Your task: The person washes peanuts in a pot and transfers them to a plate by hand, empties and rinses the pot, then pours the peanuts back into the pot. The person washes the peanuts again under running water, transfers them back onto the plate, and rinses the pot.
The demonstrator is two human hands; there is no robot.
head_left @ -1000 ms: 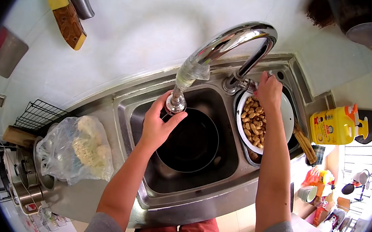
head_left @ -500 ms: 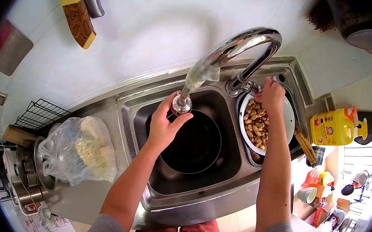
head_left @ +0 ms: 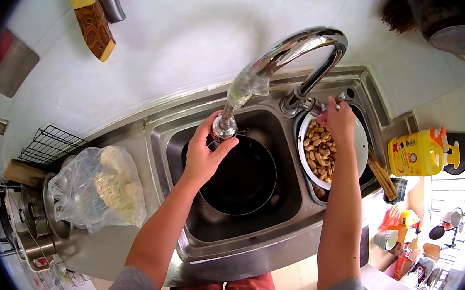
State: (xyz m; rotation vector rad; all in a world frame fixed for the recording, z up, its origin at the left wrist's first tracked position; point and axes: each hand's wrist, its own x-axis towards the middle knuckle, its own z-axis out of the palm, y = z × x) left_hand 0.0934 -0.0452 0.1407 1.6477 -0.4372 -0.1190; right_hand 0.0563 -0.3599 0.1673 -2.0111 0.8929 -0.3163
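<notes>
Little has shifted, work stays at the faucet [head_left: 293, 46]: mid-frame, my left fingers [head_left: 204, 128] curl round its nozzle [head_left: 225, 126]; upper right, my right fingers [head_left: 332, 114] clasp its lever [head_left: 342, 96].

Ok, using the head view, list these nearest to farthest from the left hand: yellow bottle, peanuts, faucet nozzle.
1. Faucet nozzle, held in the left hand.
2. Peanuts, off to that hand's right.
3. Yellow bottle, farther right, beyond the peanuts.

Chrome faucet [head_left: 286, 48], arched, nozzle [head_left: 225, 126] pointing down
</notes>
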